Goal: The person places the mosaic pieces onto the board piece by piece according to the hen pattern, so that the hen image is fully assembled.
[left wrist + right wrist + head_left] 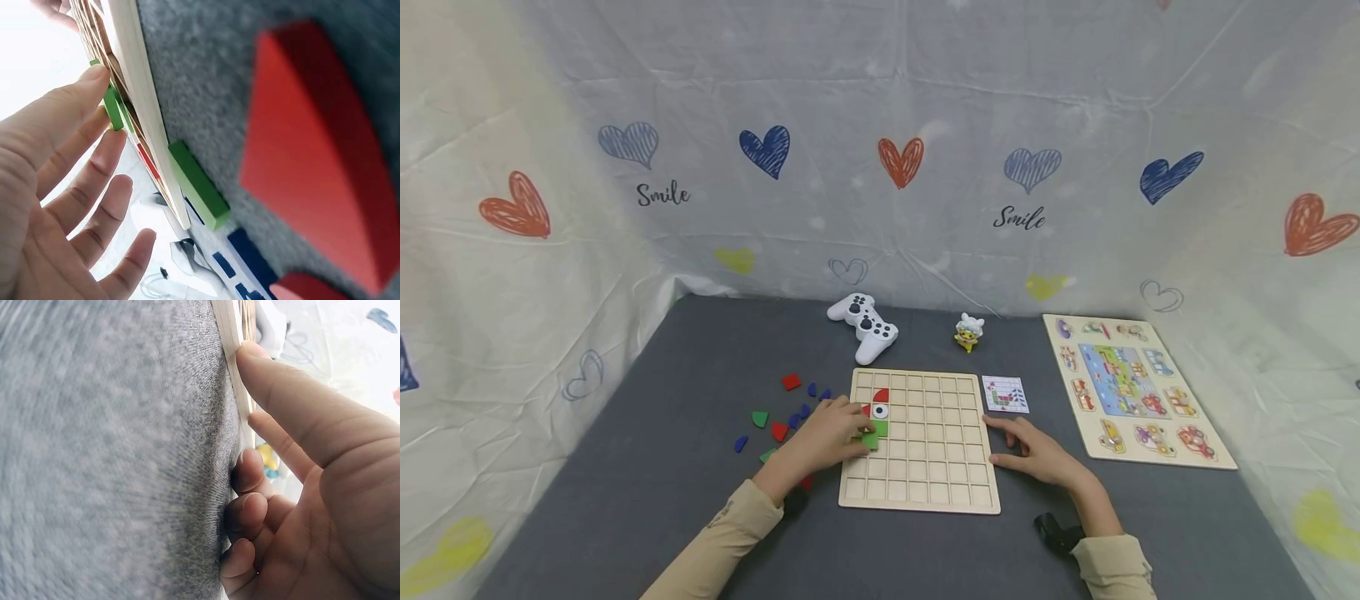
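Observation:
A wooden grid board (932, 467) lies on the dark cloth in the head view. My left hand (829, 433) is over its left side and pinches a green square tile (112, 109) between thumb and fingers. Beside that tile sit another green tile (882, 427), an eye tile (880, 411) and a red quarter-round tile (882, 395); the left fingers partly cover this area. At the board's right edge, my right hand (1033, 452) touches the rim with thumb and index finger, while its other fingers curl loosely on the cloth (125, 456).
Loose red (791, 382), green (760, 418) and blue pieces (741, 443) lie left of the board. A pattern card (1005, 394) is at its upper right. Behind stand a white game controller (863, 327) and a small figurine (968, 332). A picture puzzle (1138, 392) lies far right.

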Tool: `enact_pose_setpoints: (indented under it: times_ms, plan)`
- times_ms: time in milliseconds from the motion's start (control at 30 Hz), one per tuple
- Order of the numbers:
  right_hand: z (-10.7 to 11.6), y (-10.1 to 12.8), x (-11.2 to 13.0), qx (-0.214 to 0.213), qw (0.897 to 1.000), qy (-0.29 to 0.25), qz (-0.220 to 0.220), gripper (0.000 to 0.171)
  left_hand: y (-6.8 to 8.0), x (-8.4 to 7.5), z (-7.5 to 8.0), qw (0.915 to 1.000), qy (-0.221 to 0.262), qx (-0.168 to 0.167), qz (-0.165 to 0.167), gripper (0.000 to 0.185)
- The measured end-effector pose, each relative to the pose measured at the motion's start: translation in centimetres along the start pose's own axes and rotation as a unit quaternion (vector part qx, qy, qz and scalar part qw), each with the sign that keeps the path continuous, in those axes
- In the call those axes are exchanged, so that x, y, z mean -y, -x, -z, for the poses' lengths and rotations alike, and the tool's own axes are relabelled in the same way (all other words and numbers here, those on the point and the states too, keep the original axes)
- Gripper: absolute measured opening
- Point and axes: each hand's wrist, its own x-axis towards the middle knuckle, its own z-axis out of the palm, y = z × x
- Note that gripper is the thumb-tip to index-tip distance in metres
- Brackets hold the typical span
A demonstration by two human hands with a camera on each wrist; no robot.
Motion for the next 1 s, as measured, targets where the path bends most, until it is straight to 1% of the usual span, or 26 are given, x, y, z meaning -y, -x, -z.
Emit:
enact_pose_setpoints:
  times_ms: [100, 200, 367, 567, 800, 1000]
  plan:
    - [0.01, 0.00, 0.01, 0.005, 1.000, -0.001, -0.002, 0.063, -0.20, -0.21, -0.18, 1.0000, -0.004, 0.007, -0.002, 0.027]
    - [0.04, 0.00, 0.06, 0.006, 1.000, -0.001, 0.000, 0.062, -0.29, -0.35, -0.29, 1.0000, 0.001, 0.007, -0.005, 0.025]
    - [0.08, -0.01, 0.12, 0.007, 1.000, -0.001, -0.001, 0.062, -0.28, -0.52, -0.18, 0.9999, 0.012, -0.001, -0.010, 0.023]
    - [0.08, -0.04, 0.14, 0.006, 1.000, -0.001, -0.001, 0.062, -0.29, -0.66, -0.19, 0.9993, 0.034, 0.002, -0.015, 0.023]
    - [0.03, -0.06, 0.01, 0.004, 1.000, 0.001, 0.002, 0.062, -0.45, -0.72, -0.48, 0.9995, 0.023, 0.005, -0.020, 0.025]
    - [0.03, -0.02, 0.08, 0.003, 1.000, 0.001, 0.004, 0.062, -0.60, -0.84, -0.59, 0.9997, 0.016, 0.010, -0.017, 0.025]
